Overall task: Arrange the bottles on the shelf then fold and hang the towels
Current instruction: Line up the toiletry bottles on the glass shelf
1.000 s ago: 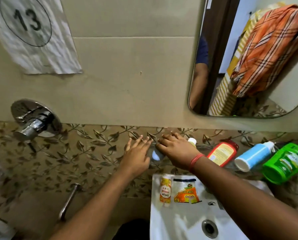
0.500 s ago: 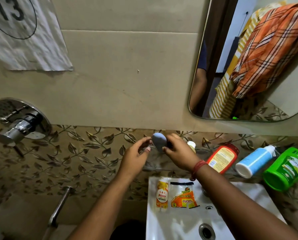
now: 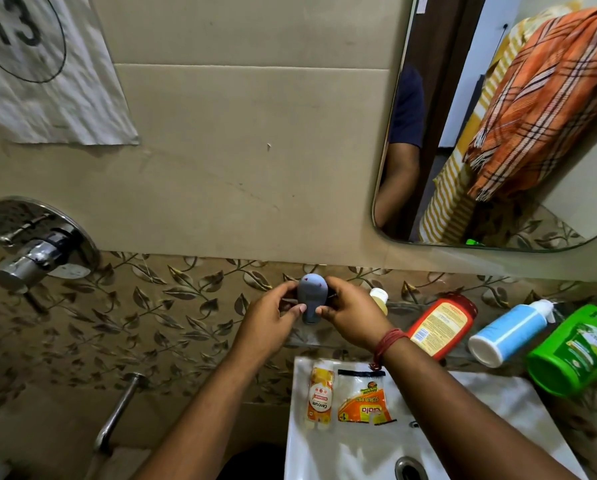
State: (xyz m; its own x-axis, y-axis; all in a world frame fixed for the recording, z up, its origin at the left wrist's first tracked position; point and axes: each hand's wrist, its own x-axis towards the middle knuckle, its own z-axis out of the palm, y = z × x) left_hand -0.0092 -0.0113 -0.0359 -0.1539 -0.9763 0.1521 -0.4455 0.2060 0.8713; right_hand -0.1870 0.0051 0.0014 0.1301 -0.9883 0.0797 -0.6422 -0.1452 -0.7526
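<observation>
Both hands closed around one small grey-blue bottle, held upright in front of the leaf-patterned wall tiles, just above the glass shelf. Left hand curled at the bottle's left side, thumb tip pressed low against it, fingers wrapped behind. Right hand mirrored on the other side, thumb tip touching the lower body, fingers hooked round the top; red thread band at that wrist. Both forearms reaching up and forward from the bottom of the view, converging at the bottle, palms turned toward each other. Compared with half a second ago: same two-handed hold, but bottle now turned more upright and gripped closer from both sides; a second ago, hands lying flatter and lower, bottle barely visible between them. Further right along the shelf, lying tilted on their sides: a small yellow-capped bottle just beside the right hand, a red bottle, a blue and white bottle, a green bottle. On the white sink below, two packets side by side. Orange plaid towel seen reflected in the mirror, draped over a yellow striped one.
</observation>
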